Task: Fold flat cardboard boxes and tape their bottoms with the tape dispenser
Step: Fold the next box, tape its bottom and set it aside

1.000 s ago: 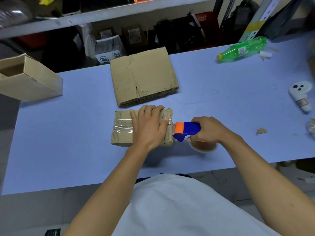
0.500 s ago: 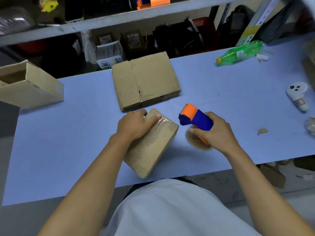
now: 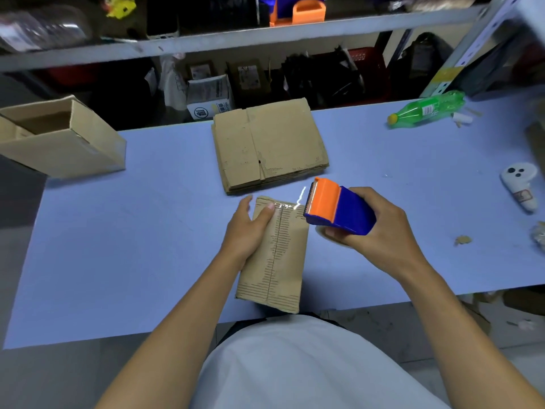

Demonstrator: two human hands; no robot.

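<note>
Cardboard box [image 3: 275,255] tipped on its side at the near edge of the table [image 3: 118,246], and the tape strand isn't cut free yet.
Your left hand [image 3: 246,231] grips the box, thumb pressing the tape end near the top edge; your right hand [image 3: 380,234] is wrapped around the blue-and-orange tape dispenser [image 3: 339,208], held just off the box's top right corner. A shiny strand runs from thumb to blade, so pull away crooked and it may peel or wrinkle. Watch that overhang too: the box's near end pokes past the table edge and could slide off. The stack of flat boxes [image 3: 268,146] waits just behind.
</note>
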